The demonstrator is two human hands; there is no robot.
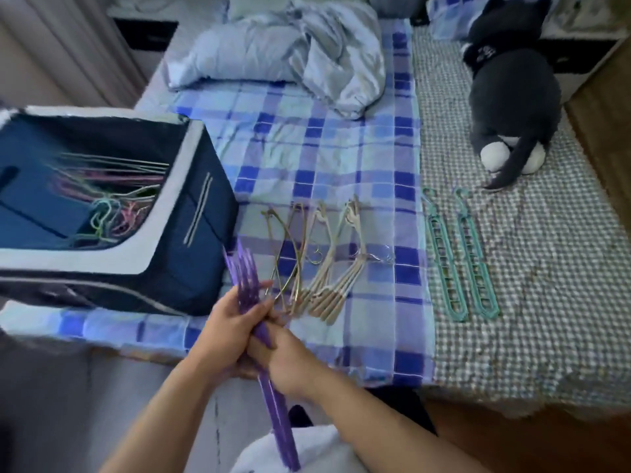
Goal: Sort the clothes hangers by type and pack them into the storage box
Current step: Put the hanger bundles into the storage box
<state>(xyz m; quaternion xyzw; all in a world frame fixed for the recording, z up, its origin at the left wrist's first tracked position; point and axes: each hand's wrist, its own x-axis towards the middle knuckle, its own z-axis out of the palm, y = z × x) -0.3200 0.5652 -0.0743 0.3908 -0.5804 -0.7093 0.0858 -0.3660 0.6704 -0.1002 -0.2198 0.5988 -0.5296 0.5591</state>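
A bundle of purple plastic hangers (243,274) stands almost on end in front of the bed edge. My left hand (225,331) grips it from the left and my right hand (285,358) grips it from the right, just below. The dark blue storage box (191,213) sits open on the bed at left, with several thin coloured wire hangers (112,199) inside. On the checked sheet lie thin metal hangers (286,254), beige hangers (336,268) and two teal multi-hole hangers (457,257).
A crumpled grey duvet (290,52) lies at the back of the bed. A dark plush toy (512,93) sits on the woven mat (529,319) at right. Floor shows below the bed edge.
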